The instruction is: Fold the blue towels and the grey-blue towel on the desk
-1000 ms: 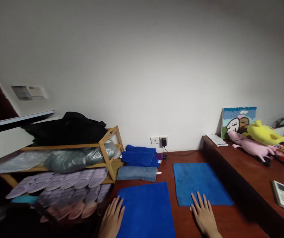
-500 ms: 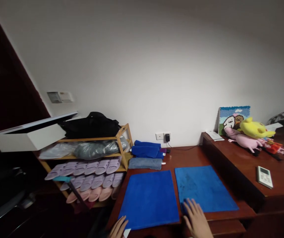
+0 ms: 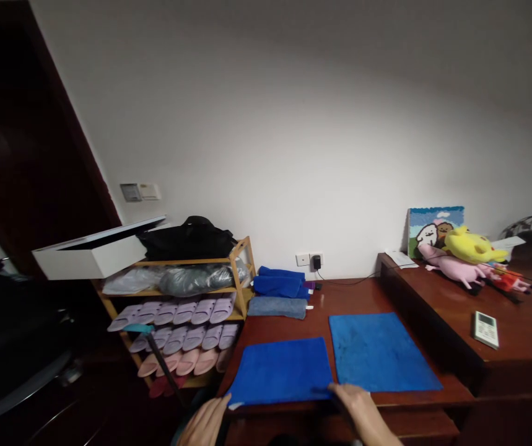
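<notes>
A bright blue towel (image 3: 282, 371) lies on the wooden desk in front of me, a small white tag showing at its near left corner. My left hand (image 3: 205, 421) is at that corner, fingers together and closed on the cloth. At the near right corner, my right hand (image 3: 356, 406) pinches the towel's edge, its fingertips partly hidden. Beside it on the right a second, lighter blue towel (image 3: 381, 350) with dark stains lies flat. Folded blue towels (image 3: 279, 284) and a grey-blue folded towel (image 3: 277, 308) rest at the back left.
Left of the desk (image 3: 352, 294) stands a wooden rack holding several slippers (image 3: 191, 339), a black bag (image 3: 189, 238) and a white box (image 3: 93, 257). On the raised right surface are plush toys (image 3: 465, 257), a picture (image 3: 433, 226) and a remote control (image 3: 485, 329). A charger (image 3: 316, 262) is plugged into the wall.
Both hands have closed on the near corners of the bright blue towel. Its near edge has shifted away from me, its far edge slightly nearer, and it looks shorter. The view has turned slightly.
</notes>
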Tool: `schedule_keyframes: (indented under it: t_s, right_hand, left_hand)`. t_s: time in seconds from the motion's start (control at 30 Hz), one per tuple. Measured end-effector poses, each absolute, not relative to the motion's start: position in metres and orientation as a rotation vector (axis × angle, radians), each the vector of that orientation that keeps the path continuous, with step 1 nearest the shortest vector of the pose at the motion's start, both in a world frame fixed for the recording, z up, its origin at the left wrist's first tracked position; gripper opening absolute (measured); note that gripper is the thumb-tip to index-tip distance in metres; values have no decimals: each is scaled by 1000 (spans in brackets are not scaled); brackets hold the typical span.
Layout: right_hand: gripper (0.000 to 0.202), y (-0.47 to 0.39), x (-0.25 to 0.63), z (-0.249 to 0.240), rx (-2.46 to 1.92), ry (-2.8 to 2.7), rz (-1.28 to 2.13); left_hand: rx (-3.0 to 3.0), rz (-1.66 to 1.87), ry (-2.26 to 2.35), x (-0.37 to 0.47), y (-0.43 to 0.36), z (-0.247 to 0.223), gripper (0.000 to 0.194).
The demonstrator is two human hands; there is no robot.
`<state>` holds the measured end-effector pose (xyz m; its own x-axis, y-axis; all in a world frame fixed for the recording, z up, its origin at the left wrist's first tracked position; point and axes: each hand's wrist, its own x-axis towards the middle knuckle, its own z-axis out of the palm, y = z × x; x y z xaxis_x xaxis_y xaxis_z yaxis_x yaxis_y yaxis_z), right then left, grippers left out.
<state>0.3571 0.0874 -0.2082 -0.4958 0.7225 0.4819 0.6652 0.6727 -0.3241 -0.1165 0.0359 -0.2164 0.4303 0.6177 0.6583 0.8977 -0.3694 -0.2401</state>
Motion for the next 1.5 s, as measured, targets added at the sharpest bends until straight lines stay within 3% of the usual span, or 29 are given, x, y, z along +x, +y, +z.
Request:
schedule_keyframes:
  t_s: [0.1,0.2,0.33,0.47,0.63,0.83,0.93,1.1,1.37,1.5]
  right_hand:
    - [25,77,394,-124,-1018,-2245,164]
    - [26,65,439,-47,-838,-2255,82]
    - [23,43,496,14,-843,-2198,-87]
    - [27,35,533,14,-1052,-2147,-101]
    - [35,79,560,-9,-1251,-2170,132]
    - [30,174,596,24,-1393,-2019,-44]
    - [27,202,615,35,-1397,-1868,-120]
    - [28,200,638,-28,-1444,-1801,-82]
    - [27,137,634,-255,-1727,-1804,286]
    - [28,127,633,-285,-1699,-1770,298]
  left_hand:
    - [-2041,-628,-1105,-95,29,-149,60]
    - [-2005,-686,-980,-57,21,-71,54]
    - [-2089,-858,-948,-2,17,-2,44]
    - [-2345,-916,-1044,40,38,0,31]
    - [-2628,-767,-1162,87,101,-18,34]
    - [-2526,-806,-1112,156,189,31,42]
    - [-2361,-910,-1142,183,208,47,37]
    - [-2387,-931,-1091,205,199,-9,30]
    - [-2555,-754,-1203,230,149,-229,31]
    - [-2530,-781,-1278,230,138,-271,29]
